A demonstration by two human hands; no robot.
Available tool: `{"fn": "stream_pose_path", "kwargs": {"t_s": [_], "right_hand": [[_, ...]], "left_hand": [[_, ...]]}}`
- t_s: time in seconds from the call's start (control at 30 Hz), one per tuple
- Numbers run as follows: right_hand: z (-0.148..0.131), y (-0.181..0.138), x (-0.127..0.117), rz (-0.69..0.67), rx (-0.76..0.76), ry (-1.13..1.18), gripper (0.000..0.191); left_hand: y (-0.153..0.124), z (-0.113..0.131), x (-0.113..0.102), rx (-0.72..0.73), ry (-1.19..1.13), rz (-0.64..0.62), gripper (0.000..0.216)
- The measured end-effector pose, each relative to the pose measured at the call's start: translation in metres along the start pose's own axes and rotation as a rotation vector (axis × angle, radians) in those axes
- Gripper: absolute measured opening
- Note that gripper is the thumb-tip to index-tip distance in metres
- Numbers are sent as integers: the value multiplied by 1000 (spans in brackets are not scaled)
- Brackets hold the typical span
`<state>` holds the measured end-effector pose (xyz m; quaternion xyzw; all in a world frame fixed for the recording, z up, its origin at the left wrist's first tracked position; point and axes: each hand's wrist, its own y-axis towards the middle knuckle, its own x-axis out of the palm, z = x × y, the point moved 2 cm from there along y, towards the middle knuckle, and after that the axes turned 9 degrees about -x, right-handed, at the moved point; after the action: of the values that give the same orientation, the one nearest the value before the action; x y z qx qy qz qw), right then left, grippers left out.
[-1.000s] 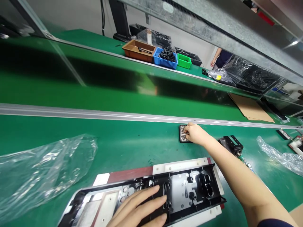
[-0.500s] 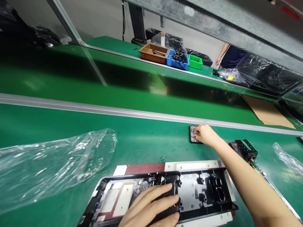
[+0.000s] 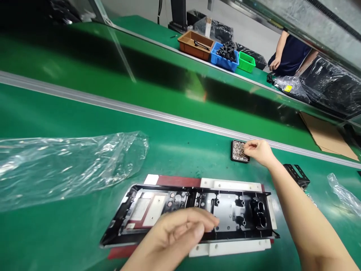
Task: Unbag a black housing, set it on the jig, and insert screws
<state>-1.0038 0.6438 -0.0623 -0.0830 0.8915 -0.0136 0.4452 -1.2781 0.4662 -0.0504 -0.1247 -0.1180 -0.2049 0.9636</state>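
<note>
Our left hand is loosely curled above the black plastic housing, nothing visible in it; the housing lies on a white-and-maroon fixture. Beyond, our right fingertips bunch at the small-parts tray; whether they grasp a piece, we cannot tell. We judge this as picking, calling for a fine pinch. Farthest, a yellow label is unreadable.

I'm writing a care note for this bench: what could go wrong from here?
The right hand is at the edge of the small tray, so a nudge might scatter its tiny metal pieces. Any piece dropped over the black housing could lodge among its raised ribs. The left hand, over the housing, might bump or scuff it.
</note>
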Motion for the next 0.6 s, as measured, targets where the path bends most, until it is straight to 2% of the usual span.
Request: {"fn": "stream_pose_path", "kwargs": {"t_s": [0.03, 0.1, 0.13, 0.2, 0.27, 0.4, 0.6], "right_hand": [[-9, -10, -3, 5, 1, 59, 24], [-34, -39, -6, -16, -89, 174, 20], [-51, -58, -5, -27, -232, 288, 13], [-84, -99, 1, -144, -579, 360, 10], [-105, -133, 7, -156, -743, 352, 12], [-113, -168, 21, -165, -761, 228, 12], [-97, -184, 26, -84, -678, 227, 24]], "left_hand": [[2, -1, 3, -106, -165, -33, 20], [5, -3, 12, -288, -486, -79, 24], [6, -4, 18, -359, -625, -89, 25], [9, -5, 31, -435, -824, -103, 28], [10, -4, 40, -460, -903, -128, 29], [7, -5, 47, -482, -886, -213, 30], [-2, -8, 48, -490, -856, -266, 32]]}}
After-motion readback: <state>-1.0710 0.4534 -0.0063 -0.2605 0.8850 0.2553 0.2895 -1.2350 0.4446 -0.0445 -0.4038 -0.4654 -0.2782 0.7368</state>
